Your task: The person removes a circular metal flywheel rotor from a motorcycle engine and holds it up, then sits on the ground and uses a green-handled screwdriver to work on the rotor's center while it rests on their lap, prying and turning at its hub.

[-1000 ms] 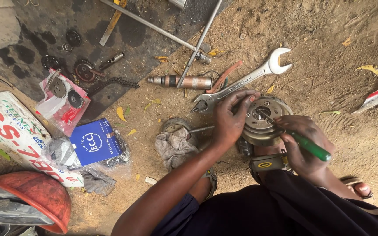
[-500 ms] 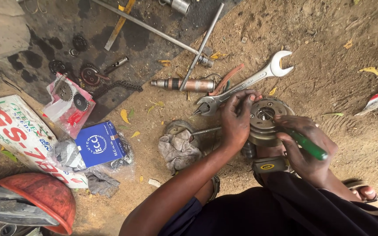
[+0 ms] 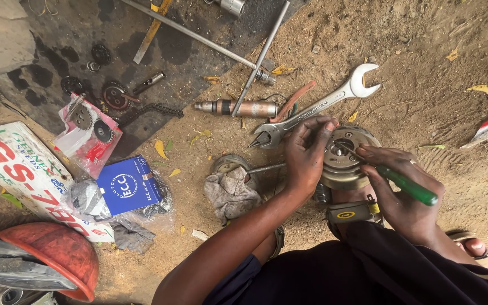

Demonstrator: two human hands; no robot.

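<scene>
The left hand (image 3: 306,155) is resting on the 9 o'clock rim of a round metal clutch drum (image 3: 345,161), which is sitting on the sandy ground (image 3: 425,101) just in front of the person's lap; its fingers are curled together over the drum's edge. The right hand (image 3: 405,195), at the drum's 4 o'clock, is gripping a green-handled screwdriver (image 3: 405,183), fingers wrapped tight, the tip pointing into the hub. A large open-ended wrench (image 3: 326,101) is lying at 12 o'clock, touching pliers (image 3: 269,135).
</scene>
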